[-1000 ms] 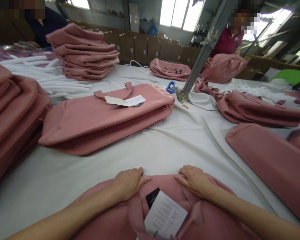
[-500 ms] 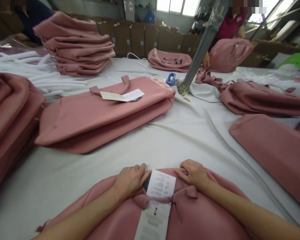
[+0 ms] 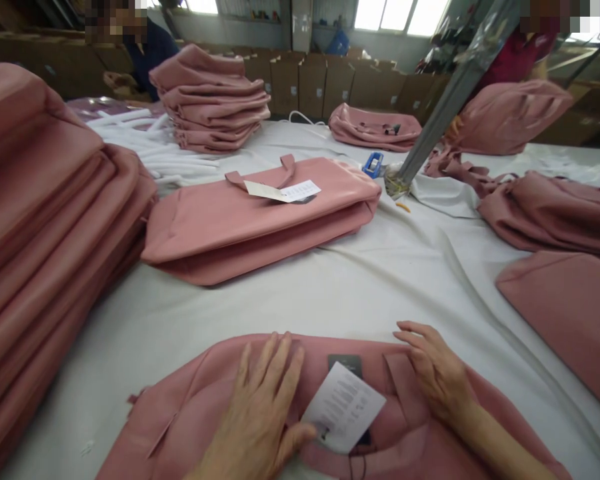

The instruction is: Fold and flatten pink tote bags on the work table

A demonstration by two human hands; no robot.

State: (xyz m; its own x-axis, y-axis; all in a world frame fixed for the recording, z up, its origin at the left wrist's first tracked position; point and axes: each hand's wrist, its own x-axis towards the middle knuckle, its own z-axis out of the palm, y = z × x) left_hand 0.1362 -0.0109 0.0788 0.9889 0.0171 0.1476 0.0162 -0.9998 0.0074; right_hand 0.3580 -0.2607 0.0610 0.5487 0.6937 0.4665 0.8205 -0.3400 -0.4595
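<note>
Pink bag (image 3: 316, 368) lies on desk (image 3: 350, 287), tag (image 3: 347, 408) already attached; left hand (image 3: 263, 403) spread on it, right hand (image 3: 440, 375) loosely spread by handle (image 3: 401, 381); stacked bags (image 3: 213, 103) sit apart.

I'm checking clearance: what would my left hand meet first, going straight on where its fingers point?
Probably the pink bag lying ahead: your left hand would first pass over white cloth, though depth is hard to judge from one view.

With my fingers (image 3: 291, 377) at centre, a lane of white cloth-covered bench (image 3: 375, 280) runs free toward one o'clock, as far as the slanted grey metal post (image 3: 453, 103). A flat pink leathery bag (image 3: 230, 213) blocks eleven; a tall pink bag stack (image 3: 55, 227) walls off ten.
</note>
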